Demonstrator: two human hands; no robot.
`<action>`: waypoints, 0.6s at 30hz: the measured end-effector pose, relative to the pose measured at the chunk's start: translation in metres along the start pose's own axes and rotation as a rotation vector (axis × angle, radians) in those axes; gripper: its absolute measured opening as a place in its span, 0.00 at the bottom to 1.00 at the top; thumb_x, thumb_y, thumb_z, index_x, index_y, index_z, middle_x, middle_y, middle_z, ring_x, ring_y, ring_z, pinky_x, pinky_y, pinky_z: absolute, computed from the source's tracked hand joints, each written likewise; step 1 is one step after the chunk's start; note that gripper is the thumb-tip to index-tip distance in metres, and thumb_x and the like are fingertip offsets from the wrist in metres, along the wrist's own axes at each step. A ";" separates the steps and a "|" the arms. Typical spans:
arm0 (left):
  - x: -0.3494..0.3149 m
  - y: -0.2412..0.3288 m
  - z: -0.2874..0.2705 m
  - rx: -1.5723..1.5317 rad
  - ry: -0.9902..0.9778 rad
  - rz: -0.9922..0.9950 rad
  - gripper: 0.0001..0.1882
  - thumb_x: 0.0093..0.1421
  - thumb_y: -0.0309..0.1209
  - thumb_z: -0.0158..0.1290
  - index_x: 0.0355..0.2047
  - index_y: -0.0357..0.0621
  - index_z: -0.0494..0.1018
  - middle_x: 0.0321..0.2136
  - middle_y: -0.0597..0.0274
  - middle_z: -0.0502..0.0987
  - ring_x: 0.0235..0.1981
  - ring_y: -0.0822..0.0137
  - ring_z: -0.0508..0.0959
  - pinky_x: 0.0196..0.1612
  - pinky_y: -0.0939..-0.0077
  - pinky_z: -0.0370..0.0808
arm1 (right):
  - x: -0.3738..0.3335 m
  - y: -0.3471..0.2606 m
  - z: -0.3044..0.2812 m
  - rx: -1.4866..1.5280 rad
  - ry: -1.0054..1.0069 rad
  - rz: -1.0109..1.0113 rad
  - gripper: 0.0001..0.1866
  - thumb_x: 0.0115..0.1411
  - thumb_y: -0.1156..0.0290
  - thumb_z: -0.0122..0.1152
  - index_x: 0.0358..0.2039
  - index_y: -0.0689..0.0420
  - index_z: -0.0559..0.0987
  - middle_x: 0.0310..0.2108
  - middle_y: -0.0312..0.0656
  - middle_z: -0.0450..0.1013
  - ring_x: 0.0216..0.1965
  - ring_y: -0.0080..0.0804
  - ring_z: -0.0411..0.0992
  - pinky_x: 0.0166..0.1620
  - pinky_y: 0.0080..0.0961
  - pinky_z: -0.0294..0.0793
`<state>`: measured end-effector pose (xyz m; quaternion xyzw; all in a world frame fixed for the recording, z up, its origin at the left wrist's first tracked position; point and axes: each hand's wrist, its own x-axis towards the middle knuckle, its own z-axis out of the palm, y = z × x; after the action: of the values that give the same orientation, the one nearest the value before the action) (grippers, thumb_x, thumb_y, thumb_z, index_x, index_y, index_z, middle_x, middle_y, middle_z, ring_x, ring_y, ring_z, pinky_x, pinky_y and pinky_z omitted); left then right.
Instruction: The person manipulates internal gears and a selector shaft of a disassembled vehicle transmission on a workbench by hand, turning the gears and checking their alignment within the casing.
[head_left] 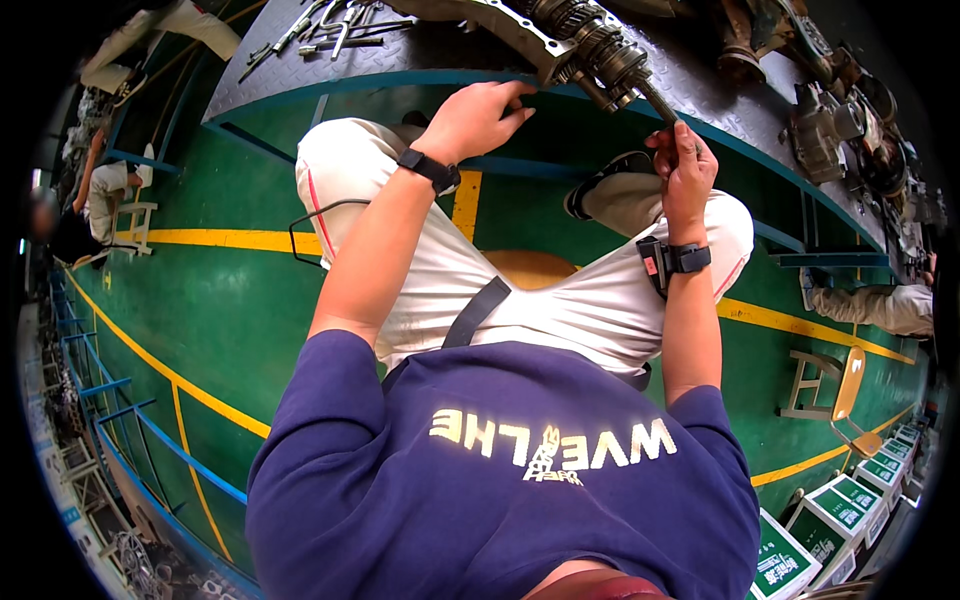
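A gearbox housing half (490,25) lies on the table with a gear shaft (598,52) along it, several toothed gears stacked on the shaft. The shaft's thin end (658,103) sticks out past the near table edge, toward me. My right hand (686,168) is closed round that end, fingers and thumb pinching it. Just below the table edge, near the housing's lower corner, is my left hand (480,118). Its fingers are bent and apart from the thumb, with nothing visible between them. Whether its fingertips touch the housing or the table edge, I cannot tell.
Several wrenches and hand tools (340,28) lie on the table's left part. More metal gearbox parts (825,125) crowd its right end. The blue table edge (400,82) runs above my knees. A stool (845,385) and stacked boxes (840,515) stand at right; other people are farther off.
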<state>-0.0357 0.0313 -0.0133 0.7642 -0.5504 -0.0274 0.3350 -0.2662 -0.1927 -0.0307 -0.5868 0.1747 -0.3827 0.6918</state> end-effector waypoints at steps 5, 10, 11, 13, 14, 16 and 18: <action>0.000 -0.001 0.000 -0.008 -0.002 0.004 0.17 0.67 0.33 0.58 0.53 0.42 0.77 0.39 0.48 0.85 0.41 0.47 0.84 0.46 0.63 0.80 | -0.002 -0.003 0.002 -0.058 -0.038 -0.099 0.16 0.73 0.61 0.61 0.39 0.64 0.83 0.35 0.46 0.84 0.20 0.14 0.62 0.25 0.15 0.60; -0.001 -0.003 0.002 -0.014 0.017 0.000 0.17 0.66 0.37 0.58 0.53 0.47 0.78 0.36 0.55 0.85 0.41 0.47 0.83 0.45 0.57 0.80 | -0.007 -0.008 0.008 -0.199 0.001 -0.192 0.14 0.71 0.63 0.64 0.43 0.62 0.84 0.39 0.44 0.84 0.20 0.13 0.61 0.25 0.13 0.60; -0.001 -0.002 0.002 -0.015 0.017 0.000 0.17 0.66 0.37 0.58 0.53 0.47 0.78 0.36 0.55 0.85 0.41 0.47 0.83 0.45 0.57 0.80 | -0.006 -0.009 0.008 -0.199 0.001 -0.191 0.14 0.71 0.63 0.64 0.43 0.62 0.84 0.39 0.44 0.84 0.20 0.13 0.61 0.25 0.13 0.60; -0.001 0.000 0.000 0.004 -0.011 0.002 0.17 0.67 0.34 0.58 0.54 0.42 0.77 0.39 0.48 0.85 0.41 0.47 0.84 0.46 0.63 0.80 | -0.005 -0.010 0.008 -0.146 0.011 -0.165 0.14 0.71 0.61 0.64 0.39 0.61 0.84 0.34 0.39 0.84 0.20 0.13 0.62 0.24 0.14 0.60; -0.001 -0.002 0.001 0.004 -0.010 0.002 0.17 0.67 0.34 0.58 0.54 0.42 0.77 0.39 0.48 0.85 0.41 0.47 0.84 0.46 0.63 0.80 | -0.003 -0.007 0.004 -0.145 0.010 -0.166 0.14 0.71 0.61 0.64 0.39 0.61 0.84 0.34 0.39 0.84 0.20 0.13 0.62 0.24 0.14 0.60; 0.000 -0.005 0.005 -0.002 0.010 0.003 0.17 0.66 0.37 0.58 0.53 0.47 0.79 0.37 0.55 0.85 0.41 0.48 0.83 0.45 0.58 0.80 | 0.001 0.002 -0.009 -0.014 -0.025 -0.071 0.19 0.72 0.56 0.62 0.35 0.61 0.83 0.29 0.40 0.82 0.19 0.15 0.64 0.23 0.16 0.59; 0.000 -0.005 0.005 -0.002 0.003 -0.002 0.17 0.66 0.38 0.58 0.52 0.47 0.79 0.37 0.55 0.85 0.41 0.48 0.83 0.45 0.58 0.80 | 0.001 0.002 -0.008 -0.032 0.018 -0.031 0.21 0.73 0.54 0.60 0.33 0.61 0.83 0.27 0.40 0.81 0.19 0.15 0.64 0.23 0.16 0.59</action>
<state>-0.0335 0.0302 -0.0199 0.7647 -0.5490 -0.0271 0.3363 -0.2708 -0.1990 -0.0347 -0.5972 0.1778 -0.3957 0.6746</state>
